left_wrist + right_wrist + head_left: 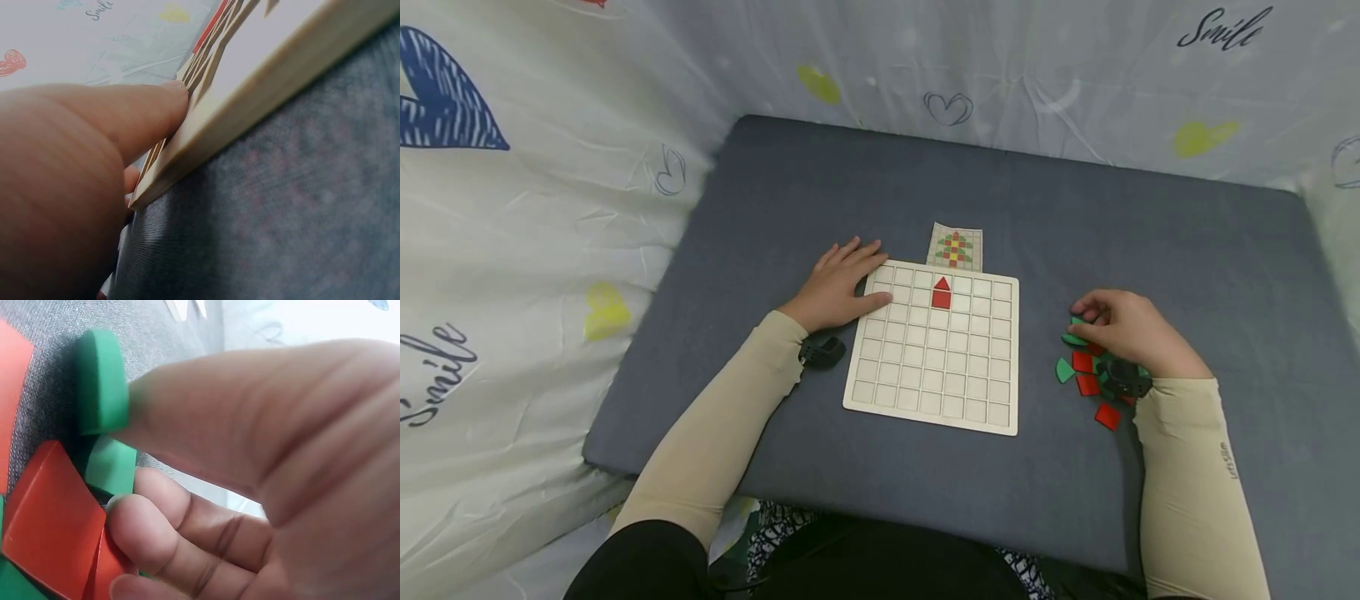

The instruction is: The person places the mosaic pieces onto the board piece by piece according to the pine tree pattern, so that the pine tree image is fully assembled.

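Green piece (103, 381) touches right hand (1131, 329), grid board (932, 379) left hand (835, 292)

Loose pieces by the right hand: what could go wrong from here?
1. The thumb of the right hand touches a green piece, with red squares crowded close; it might scatter them.
2. The black wrist device sits over the same cluster and could drag pieces along.
3. The left hand rests on the board; a push could slide it over the pattern card.
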Demonstrator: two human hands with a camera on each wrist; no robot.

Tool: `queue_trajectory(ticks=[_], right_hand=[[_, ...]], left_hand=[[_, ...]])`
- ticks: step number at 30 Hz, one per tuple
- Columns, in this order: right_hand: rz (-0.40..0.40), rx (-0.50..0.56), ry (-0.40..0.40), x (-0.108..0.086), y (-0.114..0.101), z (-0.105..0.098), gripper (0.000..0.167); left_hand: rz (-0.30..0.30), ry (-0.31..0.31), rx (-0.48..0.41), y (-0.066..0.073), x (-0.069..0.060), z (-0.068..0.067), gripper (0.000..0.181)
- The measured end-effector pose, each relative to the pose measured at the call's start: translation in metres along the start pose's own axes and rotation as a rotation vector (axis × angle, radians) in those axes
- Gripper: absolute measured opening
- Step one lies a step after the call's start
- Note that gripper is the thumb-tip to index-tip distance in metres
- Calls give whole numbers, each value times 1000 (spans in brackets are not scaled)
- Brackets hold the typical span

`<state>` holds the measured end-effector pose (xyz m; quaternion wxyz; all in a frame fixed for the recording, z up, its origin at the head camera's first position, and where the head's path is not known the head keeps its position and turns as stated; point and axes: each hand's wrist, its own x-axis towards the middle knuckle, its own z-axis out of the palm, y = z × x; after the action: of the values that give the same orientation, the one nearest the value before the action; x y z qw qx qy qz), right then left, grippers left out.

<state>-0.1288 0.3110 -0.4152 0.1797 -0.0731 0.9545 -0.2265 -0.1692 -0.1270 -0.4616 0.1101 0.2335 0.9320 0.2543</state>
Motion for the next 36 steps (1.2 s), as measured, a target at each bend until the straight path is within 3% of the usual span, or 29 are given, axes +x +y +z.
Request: queue_trajectory(ticks=[11,25,36], right_hand=[[-32,-35,64,-1,-3,-1,23],[-9,4,78,-10,1,-9,30],[-54,-22,99,-8,6,-8,28]], left_hand=[[-4,2,1,-1,0,2,75],[-14,-1,6,-1,1,1,75],[-15,-4,16,0,1,1,76]])
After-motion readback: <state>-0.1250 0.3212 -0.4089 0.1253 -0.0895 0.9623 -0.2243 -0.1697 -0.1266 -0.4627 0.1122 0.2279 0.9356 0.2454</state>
